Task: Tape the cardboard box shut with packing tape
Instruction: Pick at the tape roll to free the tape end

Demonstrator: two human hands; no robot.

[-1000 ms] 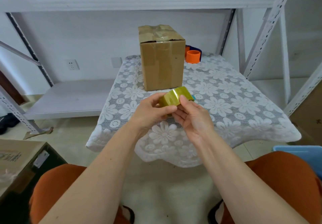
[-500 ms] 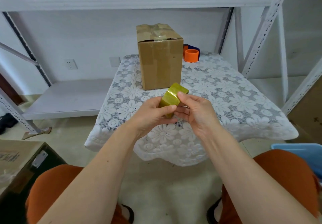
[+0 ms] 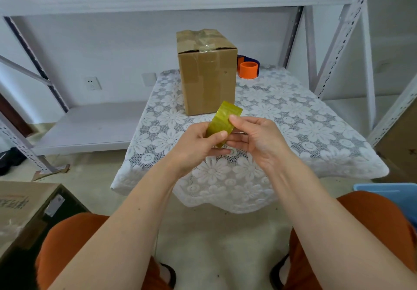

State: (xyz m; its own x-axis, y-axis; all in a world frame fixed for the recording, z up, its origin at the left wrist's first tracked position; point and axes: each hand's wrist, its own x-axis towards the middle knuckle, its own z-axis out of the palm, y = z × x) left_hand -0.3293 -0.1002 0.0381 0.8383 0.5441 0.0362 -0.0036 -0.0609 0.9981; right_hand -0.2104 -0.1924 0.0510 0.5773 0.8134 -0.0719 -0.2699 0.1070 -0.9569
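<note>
Both hands hold the tape roll (image 3: 224,121) above the table (image 3: 316,131): left hand (image 3: 198,145) grips it, right hand (image 3: 255,138) pinches its edge. If the loose end slips, it may re-stick or tear narrow, leaving the box (image 3: 207,79) unsealed.

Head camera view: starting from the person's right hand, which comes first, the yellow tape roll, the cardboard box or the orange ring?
1. Yellow tape roll, held in the right hand.
2. Cardboard box, standing just behind the hands.
3. Orange ring, at the table's far edge, right of the box.

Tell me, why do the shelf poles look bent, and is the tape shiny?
Head view: the wide lens bows the shelf poles near the edges; the yellow tape roll shows a soft sheen, no harsh glare; the box looks sharp, evenly lit.
</note>
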